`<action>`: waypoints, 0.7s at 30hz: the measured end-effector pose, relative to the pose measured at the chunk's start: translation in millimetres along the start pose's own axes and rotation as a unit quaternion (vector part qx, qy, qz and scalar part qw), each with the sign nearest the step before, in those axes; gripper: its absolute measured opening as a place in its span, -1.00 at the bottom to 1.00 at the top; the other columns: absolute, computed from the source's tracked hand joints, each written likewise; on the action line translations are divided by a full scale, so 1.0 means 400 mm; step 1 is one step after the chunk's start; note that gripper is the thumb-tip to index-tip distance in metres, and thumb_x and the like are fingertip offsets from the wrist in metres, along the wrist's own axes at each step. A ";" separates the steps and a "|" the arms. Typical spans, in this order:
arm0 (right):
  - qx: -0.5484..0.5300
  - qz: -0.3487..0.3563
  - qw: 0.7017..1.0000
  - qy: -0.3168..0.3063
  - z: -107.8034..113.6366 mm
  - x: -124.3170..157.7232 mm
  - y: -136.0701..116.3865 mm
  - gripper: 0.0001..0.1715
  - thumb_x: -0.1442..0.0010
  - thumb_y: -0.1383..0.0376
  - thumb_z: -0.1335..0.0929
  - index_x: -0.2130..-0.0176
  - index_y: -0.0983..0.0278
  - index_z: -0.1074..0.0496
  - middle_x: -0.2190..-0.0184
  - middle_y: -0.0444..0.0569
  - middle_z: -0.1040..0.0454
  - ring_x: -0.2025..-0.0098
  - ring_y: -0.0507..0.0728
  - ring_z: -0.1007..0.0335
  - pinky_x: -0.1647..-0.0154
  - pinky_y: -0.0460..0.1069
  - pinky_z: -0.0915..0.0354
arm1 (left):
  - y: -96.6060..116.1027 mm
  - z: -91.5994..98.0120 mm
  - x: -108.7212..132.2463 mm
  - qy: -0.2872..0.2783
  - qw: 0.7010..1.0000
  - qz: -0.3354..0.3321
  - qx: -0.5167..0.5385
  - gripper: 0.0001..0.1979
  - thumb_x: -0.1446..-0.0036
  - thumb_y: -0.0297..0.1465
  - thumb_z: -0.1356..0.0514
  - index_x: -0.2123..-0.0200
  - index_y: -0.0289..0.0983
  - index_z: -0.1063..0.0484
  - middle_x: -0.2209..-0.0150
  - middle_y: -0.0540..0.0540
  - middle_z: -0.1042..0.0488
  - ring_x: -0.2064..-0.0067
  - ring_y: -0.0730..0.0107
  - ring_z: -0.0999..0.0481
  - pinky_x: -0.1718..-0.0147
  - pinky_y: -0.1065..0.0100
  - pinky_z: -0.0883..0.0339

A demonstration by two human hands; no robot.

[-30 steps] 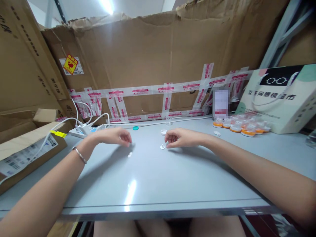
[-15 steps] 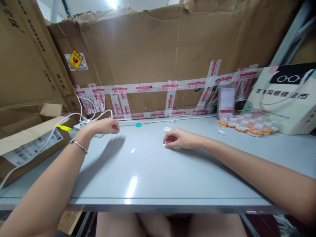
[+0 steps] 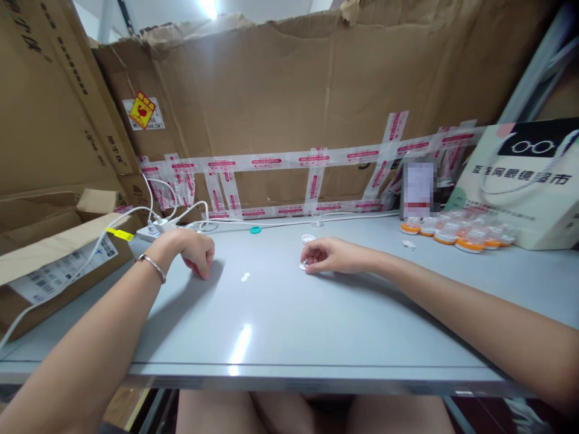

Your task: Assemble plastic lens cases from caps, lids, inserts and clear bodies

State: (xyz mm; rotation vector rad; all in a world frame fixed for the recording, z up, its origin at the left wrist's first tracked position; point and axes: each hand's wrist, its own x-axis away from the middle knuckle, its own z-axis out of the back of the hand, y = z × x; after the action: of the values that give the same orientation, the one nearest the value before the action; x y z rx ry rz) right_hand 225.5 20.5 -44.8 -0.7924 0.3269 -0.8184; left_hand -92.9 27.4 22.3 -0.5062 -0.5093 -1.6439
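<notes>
My right hand [image 3: 332, 255] rests low over the table with thumb and fingers pinched on a small white disc-like piece [image 3: 303, 266]. Just behind those fingertips lies a white ring-shaped part [image 3: 308, 238]. On the left, my left hand [image 3: 198, 252] is closed and its fingers point down near the tabletop; whatever they may hold is hidden. Two small white round pieces [image 3: 245, 277] lie touching or nearly so between my hands. A teal round cap [image 3: 256, 230] sits farther back, and a small clear part [image 3: 317, 222] stands behind the ring.
At the right back are several clear containers with orange bases [image 3: 470, 244], a phone [image 3: 418, 188] and a paper bag [image 3: 511, 187]. Small white scraps [image 3: 408, 244] lie nearer. An open carton [image 3: 58, 265] and a power strip [image 3: 151, 231] with cables occupy the left.
My left hand has dropped toward the tabletop and turned so its fingers point down. My right hand stays almost where it was, still pinching the white piece.
</notes>
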 end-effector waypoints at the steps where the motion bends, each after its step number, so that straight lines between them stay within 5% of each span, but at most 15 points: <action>1: 0.001 -0.001 1.000 -0.001 0.001 0.000 0.001 -0.64 0.05 0.15 -0.39 0.27 0.32 -0.40 0.44 -0.11 -0.36 0.39 0.01 -0.27 0.36 -0.08 -0.21 | 0.002 -0.003 -0.004 -0.004 1.000 -0.001 0.001 -0.90 0.36 -0.37 -0.26 0.66 -0.28 -0.45 0.66 -0.05 -0.42 0.61 0.44 -0.30 0.61 0.45 -0.16; 12: 0.005 -0.007 1.000 0.002 0.005 0.002 0.000 -0.61 0.08 0.10 -0.40 0.29 0.31 -0.41 0.44 -0.11 -0.38 0.38 0.03 -0.29 0.36 -0.07 -0.21 | -0.002 -0.001 0.001 0.014 0.999 -0.048 0.011 -0.91 0.34 -0.45 -0.20 0.78 -0.29 -0.40 0.75 -0.01 -0.36 0.66 0.49 -0.27 0.64 0.47 -0.16; 16: 0.012 0.000 1.000 -0.004 0.014 0.006 -0.002 -0.58 0.07 0.08 -0.40 0.27 0.30 -0.41 0.43 -0.10 -0.38 0.36 0.03 -0.29 0.35 -0.07 -0.22 | 0.024 0.003 -0.024 0.135 0.989 -0.063 0.014 -0.85 0.20 -0.33 -0.18 0.65 -0.29 -0.44 0.63 -0.04 -0.46 0.56 0.43 -0.38 0.55 0.47 -0.23; 21: 0.006 0.000 1.000 -0.005 0.025 0.009 -0.002 -0.55 0.09 0.04 -0.41 0.28 0.30 -0.41 0.44 -0.11 -0.38 0.37 0.03 -0.30 0.34 -0.07 -0.23 | 0.105 -0.002 -0.141 0.341 0.937 -0.082 0.014 -0.73 0.05 -0.26 -0.13 0.31 -0.31 -0.42 0.25 -0.20 -0.52 0.25 0.22 -0.47 0.32 0.39 -0.28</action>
State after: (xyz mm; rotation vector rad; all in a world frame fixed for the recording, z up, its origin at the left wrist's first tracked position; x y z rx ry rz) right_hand 232.8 22.6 -37.6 -0.7849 0.3131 -0.8157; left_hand -44.4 66.8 -9.9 0.1481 -0.0535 -1.8376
